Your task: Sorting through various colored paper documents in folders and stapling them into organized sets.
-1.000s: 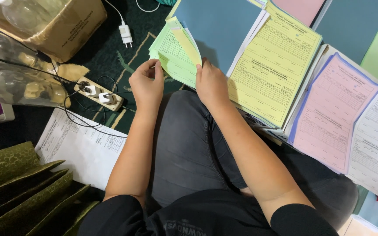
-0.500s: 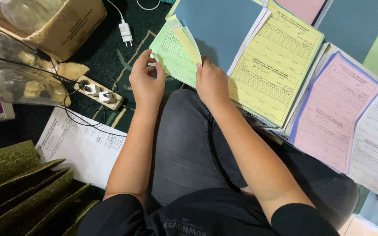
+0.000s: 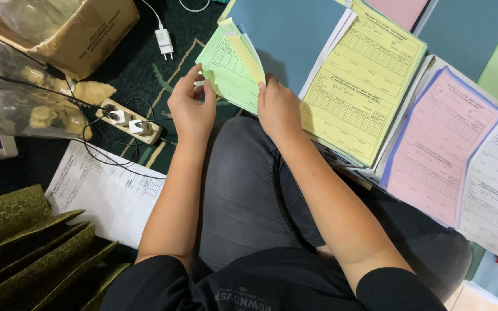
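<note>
Both hands held the green forms (image 3: 226, 72) above the knee: right hand (image 3: 279, 109) pinched the lifted sheets, left hand (image 3: 191, 106) fingered the left edge. Forms lay just ahead of the hands, long axis running away, right hand nearer.

A: Log positions. What sits at your hands?

B: Your left hand (image 3: 191, 106) and right hand (image 3: 278, 106) meet at a sheaf of forms (image 3: 229, 66), ahead of your knee (image 3: 249, 184).

A: And around that?

B: Power strip (image 3: 129, 121) left of your left hand; cardboard box (image 3: 70, 29) behind it; loose sheet (image 3: 102, 193) on the floor nearer you. Stacked form pads (image 3: 364, 86) lie right.
</note>
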